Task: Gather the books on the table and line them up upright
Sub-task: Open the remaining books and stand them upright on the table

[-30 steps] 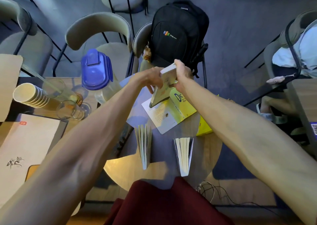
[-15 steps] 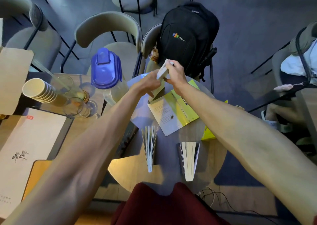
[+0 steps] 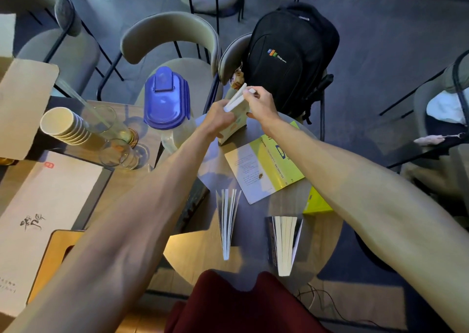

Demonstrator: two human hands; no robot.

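Now my left hand point(image 3: 219, 118) and right hand point(image 3: 261, 105) pinch the small book point(image 3: 234, 111) upright at upper centre; the yellow book point(image 3: 269, 166) lies flat just below, nearer my right.

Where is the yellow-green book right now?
The yellow-green book lies flat and open on the round table, under the right forearm, just beyond the two standing books.

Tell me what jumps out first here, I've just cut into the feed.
Both hands meet at the far edge of the round table: the left hand and right hand hold a small book upright. Nearer the camera, two books stand fanned open, one left, one right. A yellow book lies open flat between, and a blue-lidded jug stands left.
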